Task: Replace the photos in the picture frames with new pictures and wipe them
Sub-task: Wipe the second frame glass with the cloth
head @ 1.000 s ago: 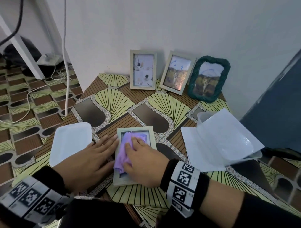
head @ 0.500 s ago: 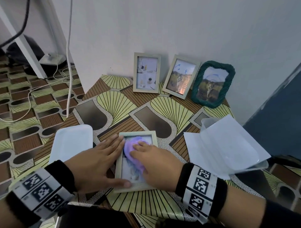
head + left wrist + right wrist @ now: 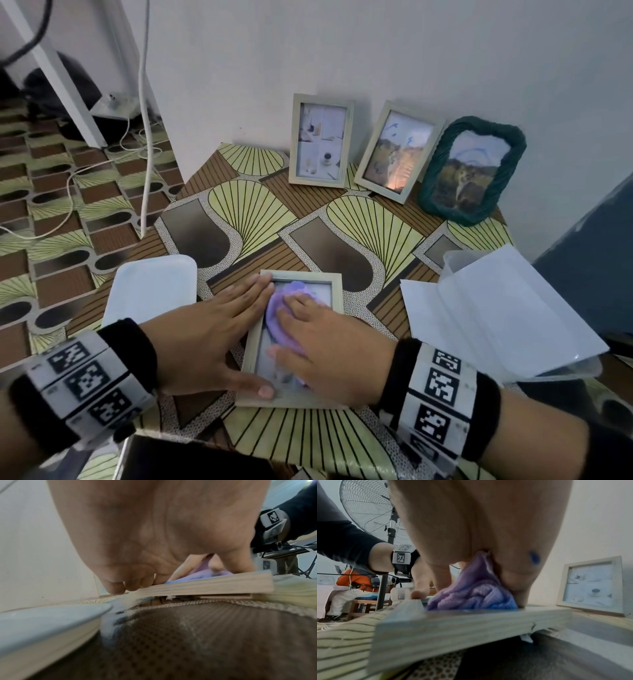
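A pale wooden picture frame (image 3: pixel 337 291) lies flat, glass up, near the table's front edge. My right hand (image 3: pixel 325 342) is cupped over a wadded purple cloth (image 3: pixel 284 308) and presses it on the glass; the right wrist view shows the cloth (image 3: pixel 471 595) bunched up into the palm. My left hand (image 3: pixel 212 329) lies flat, its fingers along the frame's left rail and the thumb on the bottom rail. In the left wrist view those fingertips (image 3: pixel 116 588) rest on the frame's edge (image 3: pixel 214 584). Most of the photo is hidden under my hands.
Two wooden frames (image 3: pixel 320 144) (image 3: pixel 397 150) and a green frame (image 3: pixel 472 171) lean on the back wall. A white lid (image 3: pixel 150 287) lies left of my left hand. White sheets (image 3: pixel 496 308) lie over a clear container (image 3: pixel 455 260) on the right. Cables (image 3: pixel 145 137) hang at the table's left edge.
My right hand has rubbed the cloth up to the top of the glass and back down over its left side. My left thumb has come onto the bottom rail.
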Motion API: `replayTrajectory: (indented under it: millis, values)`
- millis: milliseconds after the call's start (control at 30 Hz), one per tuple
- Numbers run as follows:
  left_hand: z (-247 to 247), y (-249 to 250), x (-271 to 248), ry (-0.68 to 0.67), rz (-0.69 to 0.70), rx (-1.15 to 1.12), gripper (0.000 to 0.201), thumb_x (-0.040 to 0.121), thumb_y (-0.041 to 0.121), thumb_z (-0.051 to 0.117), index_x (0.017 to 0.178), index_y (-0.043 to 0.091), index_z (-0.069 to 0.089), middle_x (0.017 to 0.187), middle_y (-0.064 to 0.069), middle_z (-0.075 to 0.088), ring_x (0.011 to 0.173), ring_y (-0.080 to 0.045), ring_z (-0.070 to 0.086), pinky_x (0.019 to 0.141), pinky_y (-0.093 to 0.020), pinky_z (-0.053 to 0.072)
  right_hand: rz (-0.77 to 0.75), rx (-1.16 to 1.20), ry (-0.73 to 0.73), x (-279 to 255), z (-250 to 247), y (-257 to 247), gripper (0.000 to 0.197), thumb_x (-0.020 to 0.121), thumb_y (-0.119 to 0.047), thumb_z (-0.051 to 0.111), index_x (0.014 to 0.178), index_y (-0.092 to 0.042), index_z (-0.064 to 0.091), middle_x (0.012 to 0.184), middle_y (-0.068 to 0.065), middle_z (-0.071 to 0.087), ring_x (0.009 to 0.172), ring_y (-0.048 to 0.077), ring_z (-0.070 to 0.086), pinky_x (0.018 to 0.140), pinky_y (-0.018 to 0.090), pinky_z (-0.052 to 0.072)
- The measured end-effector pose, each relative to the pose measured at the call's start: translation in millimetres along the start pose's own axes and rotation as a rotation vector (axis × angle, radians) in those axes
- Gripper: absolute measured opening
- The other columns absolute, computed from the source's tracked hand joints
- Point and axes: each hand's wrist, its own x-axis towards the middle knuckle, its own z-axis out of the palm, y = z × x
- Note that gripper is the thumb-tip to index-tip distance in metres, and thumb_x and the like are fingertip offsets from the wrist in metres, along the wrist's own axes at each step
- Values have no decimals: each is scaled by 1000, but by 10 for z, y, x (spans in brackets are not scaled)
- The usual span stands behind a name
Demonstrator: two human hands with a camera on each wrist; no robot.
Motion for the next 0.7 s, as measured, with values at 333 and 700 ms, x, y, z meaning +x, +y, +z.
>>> replayTrajectory:
  millis: [333, 700]
  values:
    - [2, -44, -1, -41, 16, 6, 121, 67, 98, 25, 139, 27, -41, 141, 15, -52, 129, 7, -44, 104, -18, -27, 8, -3, -68, 177, 64, 40, 69, 100, -12, 40, 155, -7, -1, 164, 11, -6, 151, 24, -7, 123, 36, 2]
    - [142, -73, -86, 37, 52, 45, 99, 80, 88, 6, 140, 25, -41, 146, 10, -48, 135, 0, -40, 115, -34, -19, -24, -49, 15, 247, -4, 179, 70, 93, -18, 53, 155, -21, 20, 163, -2, 15, 148, 13, 15, 115, 25, 16]
